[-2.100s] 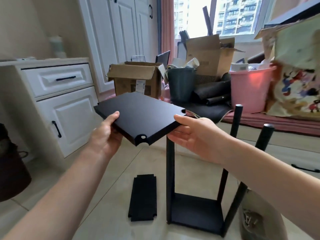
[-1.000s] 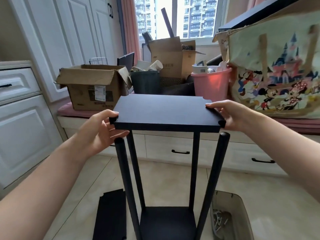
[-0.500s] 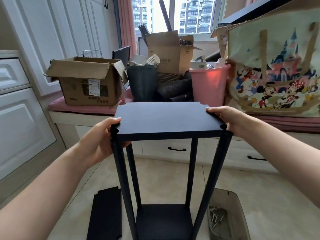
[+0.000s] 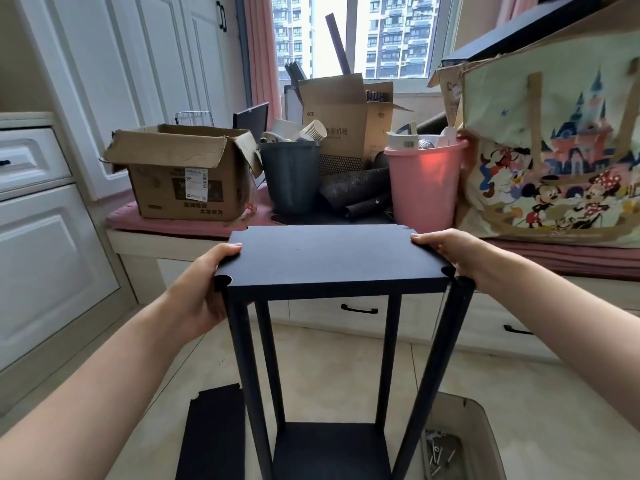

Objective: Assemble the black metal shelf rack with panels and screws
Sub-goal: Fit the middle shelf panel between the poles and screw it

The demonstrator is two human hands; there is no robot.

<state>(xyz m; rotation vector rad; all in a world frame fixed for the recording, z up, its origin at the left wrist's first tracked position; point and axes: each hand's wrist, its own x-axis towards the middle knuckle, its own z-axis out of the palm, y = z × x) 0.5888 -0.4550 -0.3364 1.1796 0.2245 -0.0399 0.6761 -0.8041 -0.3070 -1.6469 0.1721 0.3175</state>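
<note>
Panel sits level on top of the four posts, gripped at its short edges by the left hand and right hand. It is probably rigid, light and smooth; hold the edges, clear of the notched corners.

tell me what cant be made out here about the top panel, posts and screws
Head view, the only one:
- Far corners of the panel: whether they sit on the rear posts is hidden by the panel itself.
- Fingers of the left hand and right hand under the panel: hidden by it.
- Screws in the tray: too small to count or tell apart.
- Spare panel on the floor: cut off by the bottom edge.
</note>
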